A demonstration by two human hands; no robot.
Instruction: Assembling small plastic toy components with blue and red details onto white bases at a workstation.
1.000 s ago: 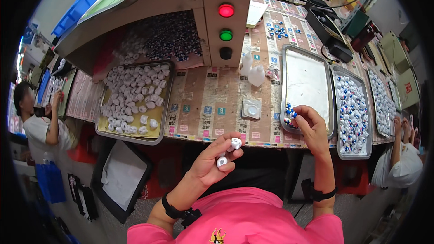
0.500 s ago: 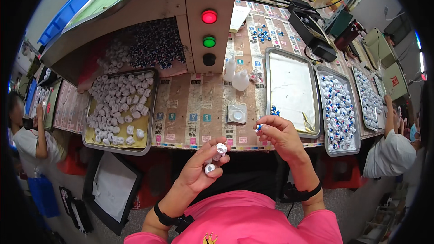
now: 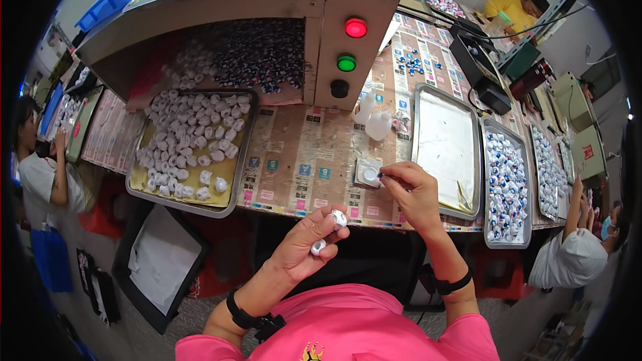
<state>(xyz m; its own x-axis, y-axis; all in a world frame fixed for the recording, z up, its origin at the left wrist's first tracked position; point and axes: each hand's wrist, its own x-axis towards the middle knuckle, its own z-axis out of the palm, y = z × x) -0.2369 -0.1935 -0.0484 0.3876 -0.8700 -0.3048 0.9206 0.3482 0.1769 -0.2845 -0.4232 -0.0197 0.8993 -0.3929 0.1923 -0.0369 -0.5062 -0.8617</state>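
My left hand (image 3: pixel 294 244) is curled around small white rounded pieces; one white piece (image 3: pixel 339 219) is held at the fingertips and another white piece (image 3: pixel 317 247) lies lower against the fingers. Between the thumb and forefinger of my right hand (image 3: pixel 416 194) is a tiny blue part (image 3: pixel 380 175), mostly covered by the fingertips. That pinch is at the right edge of a small square pad (image 3: pixel 362 166) with a round pale centre, on the table. Whether the blue part touches the pad, I cannot tell.
A tray (image 3: pixel 245 140) of white pieces stands left, below a machine housing (image 3: pixel 351 0) with red and green lamps. Plastic bottles (image 3: pixel 378 125) stand behind the pad. Right are a white-lined tray (image 3: pixel 447 154) and a tray (image 3: pixel 509 243) of white-and-blue pieces. Other people sit around.
My right hand has moved left with the blue part, from beside the pad to its edge. My left hand still holds the white pieces. The whole view has shifted and tilted slightly.
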